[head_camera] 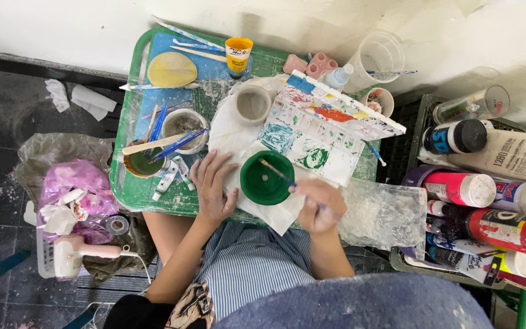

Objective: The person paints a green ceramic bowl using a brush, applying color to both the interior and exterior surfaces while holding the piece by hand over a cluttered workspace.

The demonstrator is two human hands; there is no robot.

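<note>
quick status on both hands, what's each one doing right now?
Left hand: open, fingers spread flat on the white paper beside the green bowl.
Right hand: closed on a thin paintbrush, tip inside the green bowl.

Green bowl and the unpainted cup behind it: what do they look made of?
Green bowl: probably clay or ceramic under a matte green paint coat; the right hand holds a brush in it. Unpainted cup: likely bare clay or plaster, pale grey, dull and chalky.

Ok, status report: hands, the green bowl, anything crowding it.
Left hand flat on white paper beside green bowl. Right hand holds brush, tip in the bowl. Paint palette close behind; unpainted clay cup near.
</note>
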